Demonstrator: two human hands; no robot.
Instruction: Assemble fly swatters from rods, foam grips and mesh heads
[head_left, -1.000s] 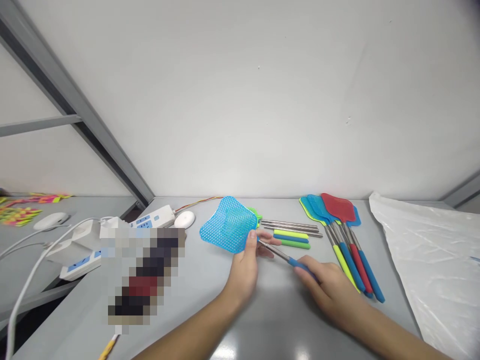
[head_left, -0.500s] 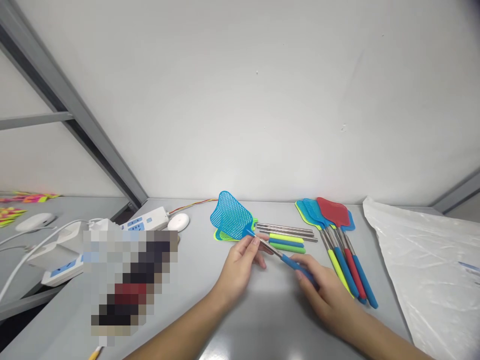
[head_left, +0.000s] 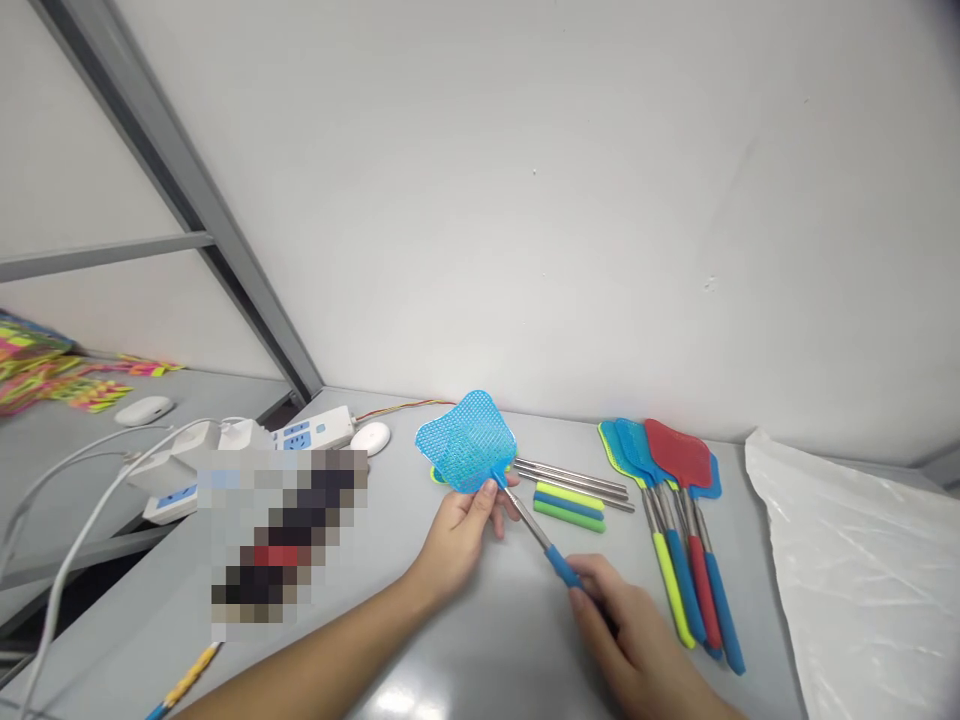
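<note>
A blue fly swatter [head_left: 469, 440] with a mesh head and metal rod is held between both hands above the table. My left hand [head_left: 459, 530] pinches it at the neck, just below the head. Around its blue grip is my right hand [head_left: 619, 620], fingers closed, hiding the grip's lower end. Behind the held head, the edge of a yellow-green swatter head [head_left: 436, 476] peeks out. Loose metal rods [head_left: 577, 478] lie right of it, and in front of them are three loose foam grips [head_left: 568, 507], yellow, blue and green.
Several complete swatters [head_left: 679, 460] lie stacked at the right, beside a white plastic bag [head_left: 855, 560]. To the left are power strips [head_left: 319, 430] with cables, a round white device [head_left: 370, 438] and a blurred-out object [head_left: 292, 530]. A grey frame post [head_left: 217, 240] rises behind.
The held swatter has turned so its mesh head faces me more squarely. My right hand has moved down and slightly left with the grip; the whole view has shifted a little.
</note>
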